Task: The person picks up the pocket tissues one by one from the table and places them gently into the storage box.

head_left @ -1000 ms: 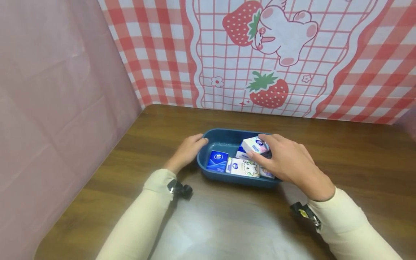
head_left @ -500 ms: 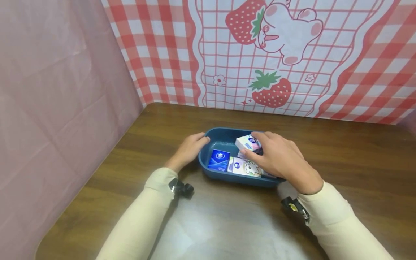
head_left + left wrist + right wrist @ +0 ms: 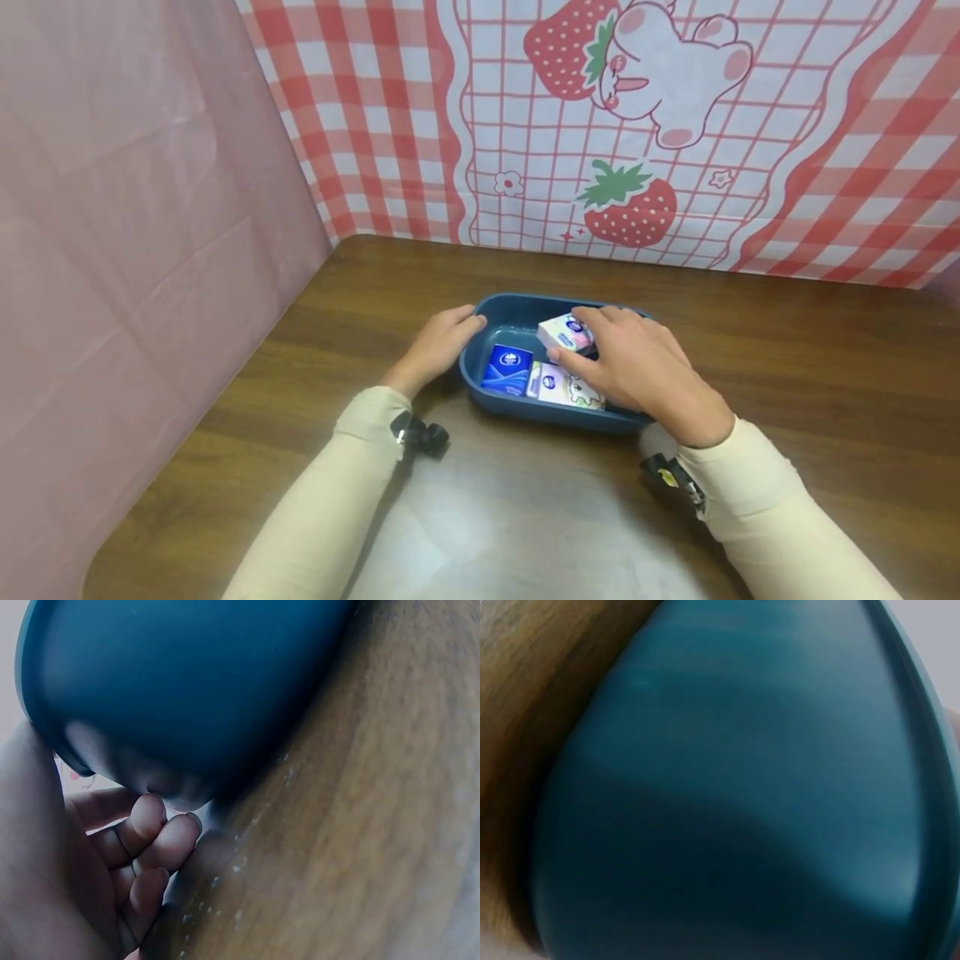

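My left hand (image 3: 437, 348) grips the left end of a dark blue oval plastic bin (image 3: 555, 414), thumb over the rim. In the left wrist view, curled fingers (image 3: 172, 844) lie against the bin's outer wall (image 3: 195, 682). Over the bin's back middle, my right hand (image 3: 641, 362) pinches a small white tissue pack (image 3: 562, 335), slightly tilted, between thumb and fingers. Inside at the front lie a blue tissue pack (image 3: 507, 371) and a white one with a bear print (image 3: 566, 389). The right hand hides the bin's right part.
The bin stands on a brown wooden table (image 3: 360, 308). Behind the table hangs a red-and-white checked cloth (image 3: 390, 133) with strawberry prints. A plain pinkish cloth (image 3: 150, 208) hangs along the left side. The right wrist view is mostly bin wall (image 3: 742, 787).
My right hand has moved left over the bin with the white tissue pack, now covering the items at the right. The left hand keeps its hold on the rim.
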`<state>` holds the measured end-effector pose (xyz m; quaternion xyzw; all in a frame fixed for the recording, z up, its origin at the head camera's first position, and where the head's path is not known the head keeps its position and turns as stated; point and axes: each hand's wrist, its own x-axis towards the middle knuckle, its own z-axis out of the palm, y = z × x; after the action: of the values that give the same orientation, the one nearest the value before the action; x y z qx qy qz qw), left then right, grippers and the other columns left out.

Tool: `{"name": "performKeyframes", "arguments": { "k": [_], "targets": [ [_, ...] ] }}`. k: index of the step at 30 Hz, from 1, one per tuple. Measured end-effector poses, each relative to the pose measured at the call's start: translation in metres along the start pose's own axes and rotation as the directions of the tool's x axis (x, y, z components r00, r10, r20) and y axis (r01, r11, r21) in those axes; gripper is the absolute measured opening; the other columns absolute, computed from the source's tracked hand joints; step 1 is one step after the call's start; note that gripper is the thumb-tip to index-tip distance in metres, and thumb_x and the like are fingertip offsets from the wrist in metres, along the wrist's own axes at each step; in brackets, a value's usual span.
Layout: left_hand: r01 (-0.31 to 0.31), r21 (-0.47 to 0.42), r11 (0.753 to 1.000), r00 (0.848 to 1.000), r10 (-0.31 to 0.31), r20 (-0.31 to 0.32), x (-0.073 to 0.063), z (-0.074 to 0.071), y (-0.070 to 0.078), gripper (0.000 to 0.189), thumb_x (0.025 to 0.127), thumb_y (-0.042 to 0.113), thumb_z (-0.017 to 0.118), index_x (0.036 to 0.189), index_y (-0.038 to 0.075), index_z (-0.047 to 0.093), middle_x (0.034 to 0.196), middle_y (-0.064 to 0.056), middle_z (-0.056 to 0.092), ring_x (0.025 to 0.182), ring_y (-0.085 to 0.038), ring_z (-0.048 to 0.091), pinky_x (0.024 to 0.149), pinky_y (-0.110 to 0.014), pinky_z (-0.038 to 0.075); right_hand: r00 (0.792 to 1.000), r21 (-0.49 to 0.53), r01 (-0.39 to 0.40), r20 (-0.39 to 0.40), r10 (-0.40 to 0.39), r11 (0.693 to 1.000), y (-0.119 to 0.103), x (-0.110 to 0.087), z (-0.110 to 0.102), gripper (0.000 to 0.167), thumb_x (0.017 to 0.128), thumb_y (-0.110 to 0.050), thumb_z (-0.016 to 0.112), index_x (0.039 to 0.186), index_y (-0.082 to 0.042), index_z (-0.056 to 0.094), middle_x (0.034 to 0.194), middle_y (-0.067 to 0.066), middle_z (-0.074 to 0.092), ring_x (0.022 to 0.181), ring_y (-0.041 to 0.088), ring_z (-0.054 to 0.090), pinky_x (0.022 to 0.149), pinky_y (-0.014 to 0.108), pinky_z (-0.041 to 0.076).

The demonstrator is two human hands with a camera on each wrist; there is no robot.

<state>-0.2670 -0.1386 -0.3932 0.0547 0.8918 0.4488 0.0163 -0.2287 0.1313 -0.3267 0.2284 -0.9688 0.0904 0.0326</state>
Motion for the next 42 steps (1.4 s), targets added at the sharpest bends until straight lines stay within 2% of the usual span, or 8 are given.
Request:
{"name": "performKeyframes", "arguments": {
  "k": [7,13,17,22,27,32,42],
  "targets": [
    [0.004,-0.006,1.0,1.0,-0.003,0.024,-0.001,0.003,0.001,0.057,0.103,0.043,0.046,0.145,0.006,0.051,0.142,-0.012,0.057,0.134,-0.029,0.05,0.11,-0.051,0.039,1.0,-0.021,0.012,0.011,-0.012,1.0,0.003,-0.003,0.002,0.084,0.091,-0.073,0.047,0.146,-0.009,0.05,0.136,0.021,0.058,0.126,0.04,0.053,0.102,0.063,0.042],
    [0.023,-0.031,0.999,1.0,-0.023,0.019,0.001,0.002,0.002,0.056,0.102,0.045,0.047,0.144,0.009,0.053,0.137,-0.009,0.06,0.13,-0.028,0.053,0.107,-0.052,0.041,0.999,-0.027,0.048,-0.014,-0.048,0.998,0.004,-0.001,0.004,0.08,0.093,-0.069,0.048,0.145,-0.008,0.051,0.135,0.02,0.059,0.124,0.039,0.054,0.102,0.061,0.042],
    [0.018,-0.031,0.999,0.999,-0.018,0.028,0.002,0.001,0.006,0.056,0.102,0.045,0.047,0.145,0.009,0.052,0.138,-0.009,0.059,0.131,-0.028,0.052,0.108,-0.052,0.041,0.999,-0.02,0.037,-0.032,-0.038,0.999,0.006,-0.001,0.002,0.078,0.093,-0.067,0.051,0.145,-0.009,0.052,0.135,0.02,0.058,0.125,0.038,0.054,0.102,0.06,0.043],
    [0.034,-0.024,0.999,0.999,-0.034,0.022,-0.003,0.003,0.006,0.054,0.103,0.043,0.047,0.143,0.008,0.054,0.136,-0.01,0.06,0.129,-0.029,0.053,0.107,-0.052,0.042,0.999,-0.006,0.035,-0.038,-0.035,0.999,0.004,-0.004,0.003,0.076,0.093,-0.064,0.054,0.145,-0.009,0.052,0.137,0.019,0.058,0.125,0.038,0.054,0.101,0.06,0.044],
    [0.019,-0.039,0.999,1.0,-0.019,0.009,-0.004,0.002,0.008,0.049,0.103,0.04,0.047,0.138,0.007,0.058,0.128,-0.01,0.064,0.122,-0.029,0.058,0.104,-0.052,0.045,0.996,-0.01,0.048,-0.069,-0.049,0.999,0.001,-0.002,0.002,0.076,0.093,-0.066,0.053,0.144,-0.009,0.053,0.134,0.018,0.06,0.123,0.036,0.057,0.099,0.058,0.047],
    [0.004,-0.039,0.999,1.0,-0.004,0.004,-0.005,0.0,0.006,0.048,0.103,0.039,0.048,0.137,0.006,0.058,0.127,-0.011,0.065,0.121,-0.029,0.058,0.104,-0.052,0.045,0.997,-0.012,0.053,-0.063,-0.054,0.999,-0.003,0.001,0.004,0.079,0.092,-0.068,0.052,0.144,-0.01,0.052,0.136,0.016,0.06,0.123,0.035,0.057,0.1,0.059,0.045],
    [0.012,-0.043,0.999,1.0,-0.012,0.013,-0.004,0.002,0.004,0.05,0.103,0.042,0.047,0.138,0.008,0.058,0.129,-0.009,0.064,0.123,-0.028,0.058,0.103,-0.053,0.046,0.996,0.01,0.06,-0.064,-0.059,0.998,-0.003,-0.002,0.006,0.08,0.091,-0.07,0.052,0.145,-0.01,0.051,0.139,0.016,0.057,0.125,0.036,0.055,0.1,0.06,0.045]
  ]
}}
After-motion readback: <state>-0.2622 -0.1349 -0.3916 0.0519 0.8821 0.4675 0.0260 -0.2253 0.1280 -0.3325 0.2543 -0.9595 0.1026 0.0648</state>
